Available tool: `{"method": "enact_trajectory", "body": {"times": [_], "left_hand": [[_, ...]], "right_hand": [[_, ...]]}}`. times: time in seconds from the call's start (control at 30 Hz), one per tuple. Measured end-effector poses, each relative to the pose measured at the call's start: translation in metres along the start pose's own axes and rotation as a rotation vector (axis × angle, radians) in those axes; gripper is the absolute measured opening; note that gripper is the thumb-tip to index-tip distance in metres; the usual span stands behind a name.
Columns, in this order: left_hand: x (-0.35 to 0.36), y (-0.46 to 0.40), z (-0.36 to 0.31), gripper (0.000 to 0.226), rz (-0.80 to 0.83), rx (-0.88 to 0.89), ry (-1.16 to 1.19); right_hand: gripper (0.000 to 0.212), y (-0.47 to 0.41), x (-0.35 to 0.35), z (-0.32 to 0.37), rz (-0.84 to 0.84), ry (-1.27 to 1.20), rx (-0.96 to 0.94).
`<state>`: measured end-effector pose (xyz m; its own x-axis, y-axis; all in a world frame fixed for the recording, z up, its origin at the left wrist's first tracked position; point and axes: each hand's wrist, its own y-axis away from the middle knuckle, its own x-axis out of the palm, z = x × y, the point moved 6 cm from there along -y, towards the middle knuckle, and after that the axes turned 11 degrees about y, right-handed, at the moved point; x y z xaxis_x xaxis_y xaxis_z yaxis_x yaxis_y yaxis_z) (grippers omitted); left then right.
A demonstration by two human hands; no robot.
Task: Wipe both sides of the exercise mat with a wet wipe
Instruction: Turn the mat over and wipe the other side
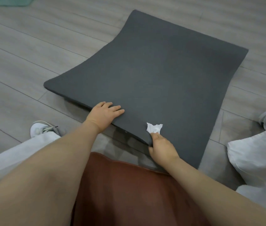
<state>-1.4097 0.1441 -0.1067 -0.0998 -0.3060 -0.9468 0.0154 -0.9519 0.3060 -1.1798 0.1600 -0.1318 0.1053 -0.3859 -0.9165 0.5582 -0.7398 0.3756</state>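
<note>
Left hand (105,113) lies flat, fingers straight, on the grey mat (158,75) at its raised near edge; right hand (161,148) pinches a crumpled white wipe (154,127) against it. No writing readable.
</note>
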Motion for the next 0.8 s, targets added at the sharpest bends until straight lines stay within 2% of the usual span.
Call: {"method": "enact_trajectory", "body": {"times": [0.13, 0.2, 0.33, 0.43, 0.53, 0.67, 0.73, 0.8], "left_hand": [[-0.005, 0.007, 0.057, 0.059, 0.000, -0.190, -0.007], [0.001, 0.012, 0.076, 0.065, -0.017, -0.241, 0.012], [0.025, 0.025, 0.071, 0.079, -0.045, -0.172, 0.133], [0.046, 0.035, 0.071, 0.066, -0.009, -0.165, 0.219], [0.064, 0.039, 0.074, 0.055, 0.123, -0.226, 0.218], [0.081, 0.038, 0.060, 0.062, 0.244, -0.274, 0.270], [0.086, 0.037, 0.053, 0.067, 0.284, -0.277, 0.272], [0.086, 0.036, 0.052, 0.066, 0.299, -0.275, 0.246]], "right_hand": [[0.029, -0.031, -0.013, 0.051, 0.056, -0.076, 0.011], [0.035, -0.050, -0.022, 0.081, 0.048, -0.106, 0.016], [0.056, -0.090, -0.030, 0.148, 0.018, -0.207, -0.056], [0.052, -0.105, -0.015, 0.168, 0.086, -0.250, -0.169], [0.045, -0.091, 0.002, 0.149, 0.118, -0.304, -0.295], [0.030, -0.075, 0.012, 0.081, 0.015, -0.236, -0.309], [0.041, -0.070, 0.012, 0.036, -0.026, -0.161, -0.249], [0.065, -0.064, 0.012, -0.007, -0.006, -0.080, -0.208]]}}
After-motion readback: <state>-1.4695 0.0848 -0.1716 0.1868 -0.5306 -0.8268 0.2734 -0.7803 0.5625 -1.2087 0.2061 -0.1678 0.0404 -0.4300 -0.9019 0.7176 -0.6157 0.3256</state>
